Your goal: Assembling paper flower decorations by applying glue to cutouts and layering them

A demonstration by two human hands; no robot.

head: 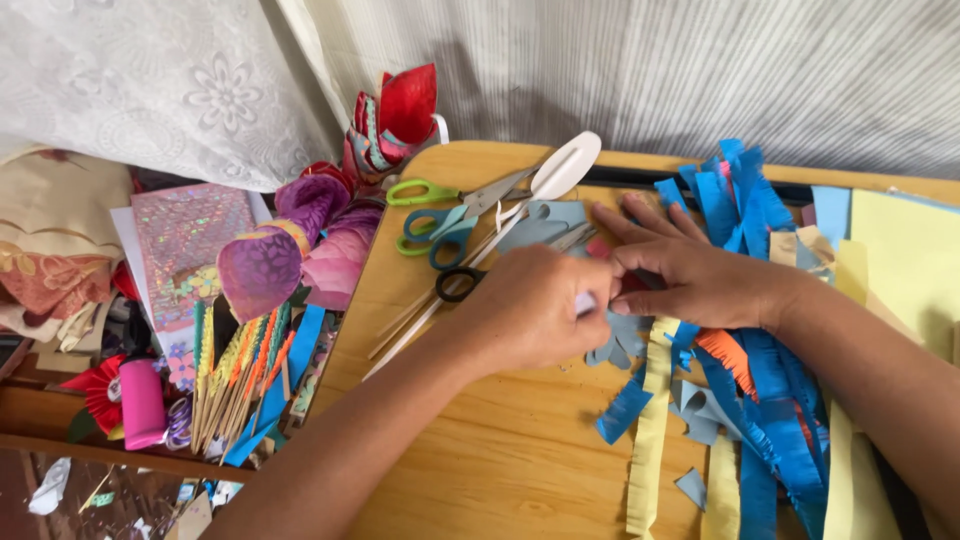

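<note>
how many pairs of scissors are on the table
3, all left of the hands: the green-handled scissors farthest back, the teal-handled scissors just below, and the black-handled scissors beside the left hand. Paper scraps may hide more.

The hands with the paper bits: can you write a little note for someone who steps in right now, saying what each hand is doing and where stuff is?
Left hand: closed, pinching a small pale piece against the right hand's fingers; what the piece is cannot be told.
Right hand: flat on the wooden table, fingertips meeting the left hand, pressing on grey paper pieces.
Nearby: green-handled scissors and blue-handled scissors lie behind the left hand. Fringed blue strips and a yellow fringed strip lie by the right wrist.
Done: many strips already fringed.
Left: yellow sheets at far right show no cuts.
</note>
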